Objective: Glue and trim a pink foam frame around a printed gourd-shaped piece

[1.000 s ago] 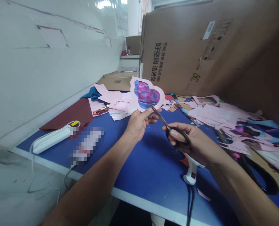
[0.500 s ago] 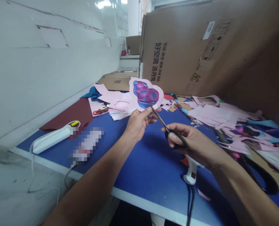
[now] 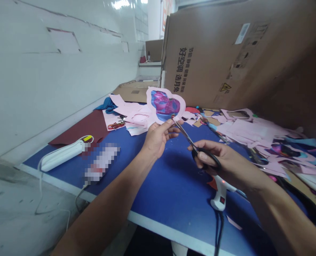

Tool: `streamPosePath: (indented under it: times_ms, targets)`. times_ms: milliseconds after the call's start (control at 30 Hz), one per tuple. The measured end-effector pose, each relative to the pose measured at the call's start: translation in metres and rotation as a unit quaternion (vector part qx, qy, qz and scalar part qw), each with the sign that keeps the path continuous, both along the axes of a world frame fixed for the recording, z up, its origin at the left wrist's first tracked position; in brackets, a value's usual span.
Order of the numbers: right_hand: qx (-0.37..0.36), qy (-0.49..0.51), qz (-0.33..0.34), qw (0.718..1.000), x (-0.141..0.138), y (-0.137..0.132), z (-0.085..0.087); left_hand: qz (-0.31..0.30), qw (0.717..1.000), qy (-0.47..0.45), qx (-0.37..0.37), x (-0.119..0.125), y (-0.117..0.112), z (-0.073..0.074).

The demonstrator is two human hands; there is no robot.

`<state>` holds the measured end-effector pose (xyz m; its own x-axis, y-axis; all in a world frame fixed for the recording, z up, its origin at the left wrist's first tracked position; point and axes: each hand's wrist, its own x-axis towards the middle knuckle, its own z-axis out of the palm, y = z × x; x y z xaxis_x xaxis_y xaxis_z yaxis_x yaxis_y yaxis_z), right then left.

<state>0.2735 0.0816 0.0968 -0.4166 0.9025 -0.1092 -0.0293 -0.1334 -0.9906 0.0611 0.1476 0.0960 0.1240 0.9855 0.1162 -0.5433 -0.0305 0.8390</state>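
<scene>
Between the thumb and fingers of my left hand (image 3: 158,139) is the lower edge of a heart-shaped pink cutout (image 3: 181,102). Its middle shows a blue and purple mask-like picture. My right hand (image 3: 213,156) is closed around the black handles of a pair of scissors (image 3: 187,137). The blades point up and left, and their tips are at the cutout's lower edge, close to my left thumb. Whether the tips cut into the edge is too small to tell.
A white glue gun (image 3: 220,199) lies under my right wrist. Pink scraps (image 3: 251,129) pile up at the right, with more pink pieces (image 3: 136,115) behind my left hand. A white power strip (image 3: 63,156) lies left. A large cardboard box (image 3: 205,64) stands behind.
My right hand and the scissors have drawn back slightly to the right and down, and the blades look a little parted. The left hand keeps its hold. The view has shifted a little.
</scene>
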Motion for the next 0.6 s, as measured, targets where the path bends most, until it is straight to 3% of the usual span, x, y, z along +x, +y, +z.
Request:
streamPosePath:
  times_ms: [600]
  targets:
    - [-0.003, 0.01, -0.025, 1.0, -0.0005, 0.0013, 0.0005, -0.014, 1.0, 0.0, 0.007, 0.0038, -0.0016, -0.0034]
